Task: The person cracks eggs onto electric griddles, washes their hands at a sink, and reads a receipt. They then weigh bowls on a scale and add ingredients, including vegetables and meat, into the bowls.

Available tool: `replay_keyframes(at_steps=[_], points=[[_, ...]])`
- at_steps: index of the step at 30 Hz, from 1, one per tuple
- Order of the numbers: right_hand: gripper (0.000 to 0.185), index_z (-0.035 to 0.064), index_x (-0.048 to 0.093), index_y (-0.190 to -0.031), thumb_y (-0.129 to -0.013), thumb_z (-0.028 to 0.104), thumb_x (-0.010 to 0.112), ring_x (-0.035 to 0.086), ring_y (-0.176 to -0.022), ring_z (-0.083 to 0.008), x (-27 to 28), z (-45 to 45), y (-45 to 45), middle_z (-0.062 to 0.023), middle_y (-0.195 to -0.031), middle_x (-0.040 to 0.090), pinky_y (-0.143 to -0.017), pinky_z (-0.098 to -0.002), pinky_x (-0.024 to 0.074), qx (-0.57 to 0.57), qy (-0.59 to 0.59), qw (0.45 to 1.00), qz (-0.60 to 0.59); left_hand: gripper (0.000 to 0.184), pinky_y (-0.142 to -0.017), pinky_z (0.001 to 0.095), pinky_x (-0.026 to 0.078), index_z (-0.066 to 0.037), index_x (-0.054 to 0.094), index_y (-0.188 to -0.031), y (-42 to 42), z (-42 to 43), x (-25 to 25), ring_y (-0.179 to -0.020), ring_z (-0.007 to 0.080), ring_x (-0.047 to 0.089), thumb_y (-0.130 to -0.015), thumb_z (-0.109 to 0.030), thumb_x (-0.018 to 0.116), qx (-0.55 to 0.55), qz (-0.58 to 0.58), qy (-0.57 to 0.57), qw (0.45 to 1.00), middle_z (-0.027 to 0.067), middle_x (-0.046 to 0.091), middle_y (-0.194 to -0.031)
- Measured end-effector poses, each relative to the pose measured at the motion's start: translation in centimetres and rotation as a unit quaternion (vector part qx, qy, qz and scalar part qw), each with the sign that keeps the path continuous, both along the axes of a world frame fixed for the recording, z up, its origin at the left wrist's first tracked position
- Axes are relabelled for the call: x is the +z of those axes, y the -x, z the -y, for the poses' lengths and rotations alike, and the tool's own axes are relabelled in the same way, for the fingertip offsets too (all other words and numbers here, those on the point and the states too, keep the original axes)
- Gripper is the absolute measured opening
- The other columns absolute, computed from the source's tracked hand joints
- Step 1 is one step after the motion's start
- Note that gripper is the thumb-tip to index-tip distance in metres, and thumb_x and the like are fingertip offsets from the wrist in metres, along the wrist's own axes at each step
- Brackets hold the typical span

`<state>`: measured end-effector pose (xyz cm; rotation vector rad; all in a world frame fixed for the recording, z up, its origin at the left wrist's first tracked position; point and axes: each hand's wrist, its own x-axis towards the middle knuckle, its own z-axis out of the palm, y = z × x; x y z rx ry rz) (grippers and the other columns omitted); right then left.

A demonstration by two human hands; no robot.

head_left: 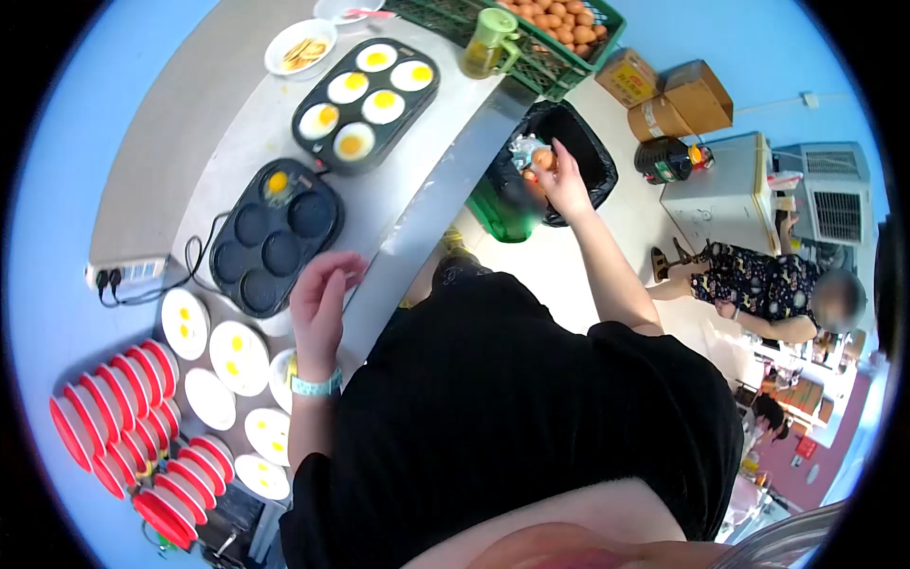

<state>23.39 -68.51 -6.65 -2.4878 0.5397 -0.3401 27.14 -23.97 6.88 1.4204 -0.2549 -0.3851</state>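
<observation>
My left hand (pixel 322 296), loosely curled with its fingers partly apart and holding nothing visible, is beside the near black pan (pixel 330 201). One of that pan's round cups holds a raw egg (pixel 277 182); the others are bare. Farther back, another black pan (pixel 320 93) has an egg in each cup. My right hand (pixel 566 185) reaches over the black-lined bin (pixel 600 169), thumb and fingers apart. Brown eggshells (pixel 543 159) show just beyond its fingertips, and a blurred brownish shape is below them.
Plates with eggs (pixel 239 357) and red-and-white stacked dishes (pixel 128 389) stand at the left. A green crate of eggs (pixel 607 52) and an oil jug (pixel 488 43) are at the back. Another person (pixel 758 289) stands at the right.
</observation>
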Motion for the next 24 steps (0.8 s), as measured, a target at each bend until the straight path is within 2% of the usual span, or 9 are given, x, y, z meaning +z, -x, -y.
replay_keyframes(at_steps=[1, 3, 4, 8, 11, 16, 21, 23, 24], points=[[0.049, 0.0013, 0.051, -0.129, -0.088, 0.025, 0.063, 0.055, -0.112, -0.035, -2.7, 2.9, 1.3, -0.0237, -0.118, 0.056, -0.098, -0.0383, 0.0451, -0.02, 0.147, 0.987, -0.055, 0.021, -0.089, 0.0331, 0.051, 0.002, 0.058, -0.113, 0.3, 0.4, -0.4, -0.102, 0.0194, 0.061, -0.096, -0.003, 0.045, 0.006, -0.028, 0.001, 1.0, 0.0107, 0.062, -0.109], [0.045, 0.0016, 0.056, -0.124, -0.087, 0.026, 0.064, 0.054, -0.112, -0.038, -0.1, 6.4, -0.1, -0.0245, -0.116, 0.058, -0.098, -0.0404, 0.0449, -0.036, 0.159, 0.987, 0.011, 0.022, -0.09, 0.0341, 0.051, 0.002, 0.057, -0.113, -0.1, 1.6, -1.2, -0.102, 0.0205, 0.062, -0.097, -0.003, 0.044, 0.013, -0.048, 0.005, 0.999, 0.0115, 0.062, -0.11], [0.04, 0.0009, 0.059, -0.118, -0.087, 0.025, 0.064, 0.057, -0.108, -0.0349, 2.3, 8.1, -2.3, -0.0226, -0.113, 0.06, -0.094, -0.04, 0.0471, -0.078, 0.023, 0.996, 0.045, 0.022, -0.089, 0.0345, 0.052, 0.002, 0.057, -0.113, -0.6, 2.2, -1.6, -0.102, 0.0213, 0.062, -0.097, -0.004, 0.044, 0.026, -0.065, 0.006, 0.998, 0.0118, 0.062, -0.11], [0.037, 0.0105, 0.057, -0.12, -0.086, 0.024, 0.062, 0.059, -0.102, -0.0344, 7.7, 17.2, -14.1, -0.0187, -0.11, 0.06, -0.087, -0.0405, 0.049, -0.076, 0.134, 0.979, 0.133, 0.023, -0.087, 0.0342, 0.052, 0.002, 0.056, -0.114, -2.6, 6.3, -2.6, -0.101, 0.022, 0.062, -0.097, -0.006, 0.042, 0.07, -0.082, 0.014, 0.994, 0.0126, 0.061, -0.11], [0.051, 0.0145, 0.051, -0.131, -0.087, 0.038, 0.057, 0.055, -0.116, -0.034, 6.9, 23.2, -23.6, -0.0166, -0.124, 0.058, -0.095, -0.0486, 0.0436, -0.112, 0.264, 0.95, -0.126, 0.023, -0.086, 0.0328, 0.052, 0.001, 0.056, -0.115, -3.7, 9.3, -2.9, -0.099, 0.0212, 0.062, -0.097, -0.006, 0.042, 0.112, -0.087, 0.037, 0.989, 0.0128, 0.061, -0.11], [0.048, 0.0185, 0.046, -0.137, -0.092, 0.034, 0.038, 0.049, -0.128, -0.0284, 5.5, 26.7, -31.1, -0.0105, -0.137, 0.053, -0.103, -0.0542, 0.0289, -0.076, 0.289, 0.858, -0.418, 0.023, -0.088, 0.0323, 0.051, 0.004, 0.056, -0.113, -2.9, 11.4, -2.4, -0.101, 0.0208, 0.062, -0.099, -0.006, 0.042, 0.161, -0.099, 0.004, 0.982, 0.0134, 0.061, -0.111], [0.05, 0.0105, 0.039, -0.133, -0.095, 0.042, 0.044, 0.054, -0.119, -0.0343, 6.0, 25.9, -30.5, -0.02, -0.133, 0.051, -0.095, -0.0485, 0.0421, -0.124, 0.33, 0.869, -0.347, 0.023, -0.088, 0.03, 0.051, 0.002, 0.056, -0.115, -0.5, 10.2, -3.1, -0.1, 0.0185, 0.062, -0.1, -0.008, 0.041, 0.211, -0.116, -0.01, 0.971, 0.0113, 0.061, -0.109], [0.05, 0.0075, 0.041, -0.13, -0.091, 0.036, 0.056, 0.057, -0.112, -0.0336, 4.9, 27.0, -28.5, -0.0189, -0.124, 0.055, -0.093, -0.0443, 0.0455, -0.109, 0.296, 0.945, -0.087, 0.024, -0.087, 0.0302, 0.051, 0.003, 0.056, -0.115, 0.4, 9.3, -3.6, -0.101, 0.0185, 0.062, -0.1, -0.008, 0.041, 0.225, -0.116, 0.004, 0.967, 0.0112, 0.061, -0.11], [0.048, 0.0056, 0.043, -0.127, -0.089, 0.03, 0.059, 0.058, -0.108, -0.0323, 6.2, 24.4, -27.2, -0.018, -0.12, 0.056, -0.092, -0.042, 0.0469, -0.072, 0.072, 0.994, 0.04, 0.024, -0.088, 0.0304, 0.051, 0.003, 0.056, -0.116, 0.8, 8.8, -3.6, -0.101, 0.0187, 0.062, -0.1, -0.008, 0.041, 0.222, -0.111, 0.003, 0.969, 0.0114, 0.061, -0.111]])
